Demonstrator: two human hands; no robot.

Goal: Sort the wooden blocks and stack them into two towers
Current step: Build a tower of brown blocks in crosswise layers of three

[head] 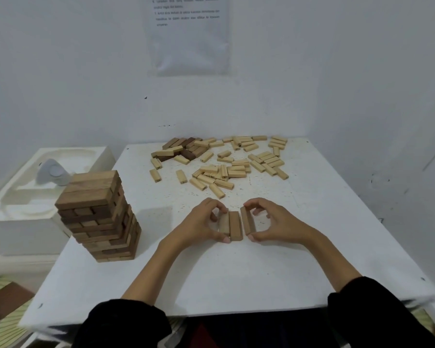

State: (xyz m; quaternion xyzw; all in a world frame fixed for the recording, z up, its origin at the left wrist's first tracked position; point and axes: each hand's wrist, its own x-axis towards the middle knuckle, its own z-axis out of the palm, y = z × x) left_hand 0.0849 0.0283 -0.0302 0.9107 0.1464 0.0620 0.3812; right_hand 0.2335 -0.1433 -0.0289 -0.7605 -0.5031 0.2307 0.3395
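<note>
Tan-brown wood: three blocks lay side by side at the near middle of the counter [236,277], all with their long axes running near to far.

- The left block [224,224] and middle block [234,226] touched along their long faces.
- The right block [248,221] stood apart by a narrow gap and leaned slightly right.
- The left hand [199,223] came in from the left. Its fingers [216,205] curled over the far end of the left block and the thumb sat at the near end, so the grip ran lengthwise.
- The right hand [276,222] mirrored it, narrowly pinching the right block end to end.
- The gap lay between the right and middle blocks, and the right hand was the nearer one. The move ahead looked like a short sideways push leftward, square to the long axis, to close the row of three. The block's lean would need levelling first.
- The dark tower [98,214] stood well apart at the near left edge of the counter, many layers high and slightly twisted.
- Loose pale blocks [232,169] were scattered across the far half, with a few dark blocks [186,149] at the far left of the heap.
- A white foam tray [60,162] sat off the counter's left side.
- A printed sheet [189,33] hung on the far wall, its text too blurred to read.
</note>
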